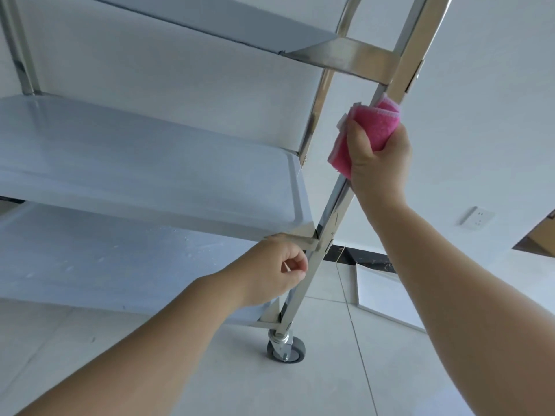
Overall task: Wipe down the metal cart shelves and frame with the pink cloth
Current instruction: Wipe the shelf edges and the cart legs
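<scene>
A metal cart with three shelves fills the left of the head view. Its middle shelf is bare and shiny. The near right upright post runs from the caster up past the top shelf. My right hand is wrapped around this post between the top and middle shelves, gripping the folded pink cloth against the metal. My left hand is curled in a loose fist at the corner of the middle shelf, touching the post there; whether it grips the frame I cannot tell.
A grey caster wheel stands on the pale tiled floor. A white flat panel leans at the wall's dark baseboard. A wall socket sits to the right, with a cardboard box at the right edge.
</scene>
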The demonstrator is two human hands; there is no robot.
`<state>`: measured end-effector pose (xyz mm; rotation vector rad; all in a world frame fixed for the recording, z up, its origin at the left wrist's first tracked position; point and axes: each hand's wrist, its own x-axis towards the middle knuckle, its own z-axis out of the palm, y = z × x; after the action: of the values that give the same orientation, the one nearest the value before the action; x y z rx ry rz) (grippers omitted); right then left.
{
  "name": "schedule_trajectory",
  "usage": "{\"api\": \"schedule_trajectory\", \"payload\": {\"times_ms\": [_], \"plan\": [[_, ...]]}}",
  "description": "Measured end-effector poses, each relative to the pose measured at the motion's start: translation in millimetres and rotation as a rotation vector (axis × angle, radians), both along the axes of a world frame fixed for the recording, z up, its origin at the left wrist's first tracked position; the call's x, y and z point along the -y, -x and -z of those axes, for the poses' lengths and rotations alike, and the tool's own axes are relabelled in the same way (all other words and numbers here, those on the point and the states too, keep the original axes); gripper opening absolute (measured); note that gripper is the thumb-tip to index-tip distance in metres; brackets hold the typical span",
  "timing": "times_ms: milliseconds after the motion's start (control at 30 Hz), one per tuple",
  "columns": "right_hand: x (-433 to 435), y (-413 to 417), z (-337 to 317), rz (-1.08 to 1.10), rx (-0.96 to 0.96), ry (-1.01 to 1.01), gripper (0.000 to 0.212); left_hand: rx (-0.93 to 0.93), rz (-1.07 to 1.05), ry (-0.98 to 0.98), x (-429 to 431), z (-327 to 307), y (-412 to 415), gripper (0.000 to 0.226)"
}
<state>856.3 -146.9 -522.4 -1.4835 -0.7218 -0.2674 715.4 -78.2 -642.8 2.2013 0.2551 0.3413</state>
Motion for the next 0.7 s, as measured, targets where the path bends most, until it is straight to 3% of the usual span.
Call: {"api": "schedule_trajectory", "payload": {"times_ms": [133, 433, 700], "plan": [[2, 2, 18, -0.05, -0.027, 0.001, 0.051, -0.073, 0.018, -0.013, -4, 10, 4, 0.006], [8, 2, 86, -0.045, -0.12, 0.095, 0.023, -0.183, 0.019, -0.018, -12, 21, 9, 0.011], [8, 10, 117, -0.034, -0.146, 0.102, 0.027, -0.204, 0.031, -0.061, -18, 24, 13, 0.007]]}}
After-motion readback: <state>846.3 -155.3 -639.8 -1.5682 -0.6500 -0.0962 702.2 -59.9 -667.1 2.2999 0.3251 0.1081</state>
